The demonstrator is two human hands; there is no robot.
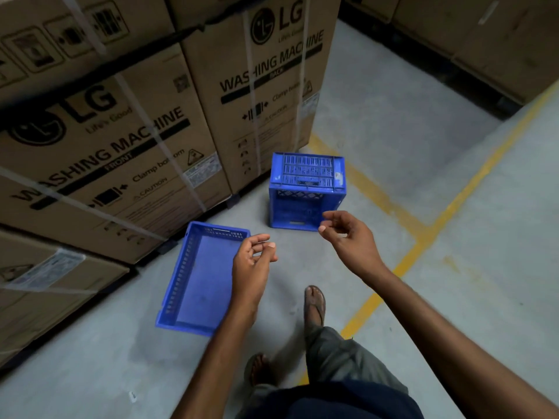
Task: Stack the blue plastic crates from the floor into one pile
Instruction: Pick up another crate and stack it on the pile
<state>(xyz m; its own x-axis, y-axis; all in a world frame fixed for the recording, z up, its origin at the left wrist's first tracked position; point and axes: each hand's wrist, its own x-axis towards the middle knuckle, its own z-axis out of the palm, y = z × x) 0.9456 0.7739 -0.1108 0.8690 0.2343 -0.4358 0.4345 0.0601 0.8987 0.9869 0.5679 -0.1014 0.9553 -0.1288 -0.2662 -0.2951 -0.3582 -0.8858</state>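
Note:
A shallow blue crate (196, 279) lies flat on the concrete floor at lower left, its open side up. A pile of blue crates (305, 192) stands further ahead, close to the cardboard boxes. My left hand (252, 261) hovers over the right edge of the shallow crate, fingers loosely curled and holding nothing. My right hand (348, 234) hangs in the air just in front of the pile's near right corner, fingers apart and empty. Neither hand touches a crate.
Tall cardboard washing-machine boxes (127, 122) wall off the left and back. More boxes (484, 34) line the far right. Yellow floor lines (402, 261) run along the right. My sandalled feet (314, 303) stand on grey concrete below the hands.

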